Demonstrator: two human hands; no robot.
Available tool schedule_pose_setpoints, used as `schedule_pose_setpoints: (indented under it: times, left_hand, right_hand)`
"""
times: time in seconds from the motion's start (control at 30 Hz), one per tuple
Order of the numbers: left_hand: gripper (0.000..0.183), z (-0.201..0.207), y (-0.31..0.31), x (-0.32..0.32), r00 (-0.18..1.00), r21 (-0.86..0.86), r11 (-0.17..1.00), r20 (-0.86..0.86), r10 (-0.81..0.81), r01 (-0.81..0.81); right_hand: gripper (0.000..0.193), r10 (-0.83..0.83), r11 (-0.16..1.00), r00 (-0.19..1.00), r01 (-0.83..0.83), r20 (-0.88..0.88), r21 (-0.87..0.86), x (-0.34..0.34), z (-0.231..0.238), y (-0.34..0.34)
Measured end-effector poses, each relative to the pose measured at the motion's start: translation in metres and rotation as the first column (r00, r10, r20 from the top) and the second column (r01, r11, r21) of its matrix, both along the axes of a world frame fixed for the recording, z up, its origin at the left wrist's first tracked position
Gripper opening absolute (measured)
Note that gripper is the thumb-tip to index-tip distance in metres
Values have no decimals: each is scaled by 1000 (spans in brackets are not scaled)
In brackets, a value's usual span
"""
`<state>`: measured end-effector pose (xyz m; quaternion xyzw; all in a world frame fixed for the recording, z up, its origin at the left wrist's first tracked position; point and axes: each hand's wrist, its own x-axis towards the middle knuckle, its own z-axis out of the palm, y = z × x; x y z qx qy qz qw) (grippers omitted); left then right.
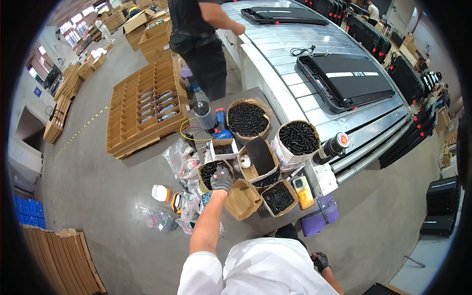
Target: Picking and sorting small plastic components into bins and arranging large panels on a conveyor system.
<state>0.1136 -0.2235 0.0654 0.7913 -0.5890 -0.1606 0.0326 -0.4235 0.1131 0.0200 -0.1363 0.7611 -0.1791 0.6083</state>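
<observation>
My left hand (221,180), in a grey glove with bare fingertips, reaches into a cardboard box of black bolts (208,169). Its fingers are bent together at the bolts, and what they pinch is hidden. Low by my right side hangs my right hand (320,261) in a dark glove. Its fingers are curled in, and I cannot make out anything inside them. Close to the left hand are an open box with brown lining (242,200), a small white box of dark parts (223,148) and a box of small black parts (279,198).
Larger containers of black pieces (249,119) stand farther back, beside a blue power tool (222,129). A yellow phone-like device (303,193) lies right of the boxes. Black folded panels (351,78) rest on the metal roller conveyor (295,91). Another person (201,49) stands beyond.
</observation>
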Motion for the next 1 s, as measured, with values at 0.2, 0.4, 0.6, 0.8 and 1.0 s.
schedule_pose_setpoints:
  times: [0.2, 0.4, 0.6, 0.8, 1.0]
  left_hand:
    - [40, 16, -11, -1, 995, 115, 989, -38, -89, 93]
    - [40, 26, -11, -10, 997, 201, 977, -10, -72, 73]
    - [30, 4, -6, 6, 991, 57, 989, -22, -133, 134]
    - [26, 16, -20, -16, 987, 108, 982, 34, -156, 152]
    - [29, 3, -11, 9, 984, 117, 977, -26, -178, 180]
  right_hand:
    - [34, 19, 999, 1000, -18, 19, -29, -2, -2, -17]
    - [38, 68, 992, 997, -70, -28, -101, 4, 9, -41]
    - [40, 82, 990, 996, -84, -24, -113, 10, 18, -42]
    - [38, 67, 988, 997, -73, -48, -135, 9, 17, -26]
    - [35, 98, 958, 994, -110, -55, -264, 26, 23, -60]
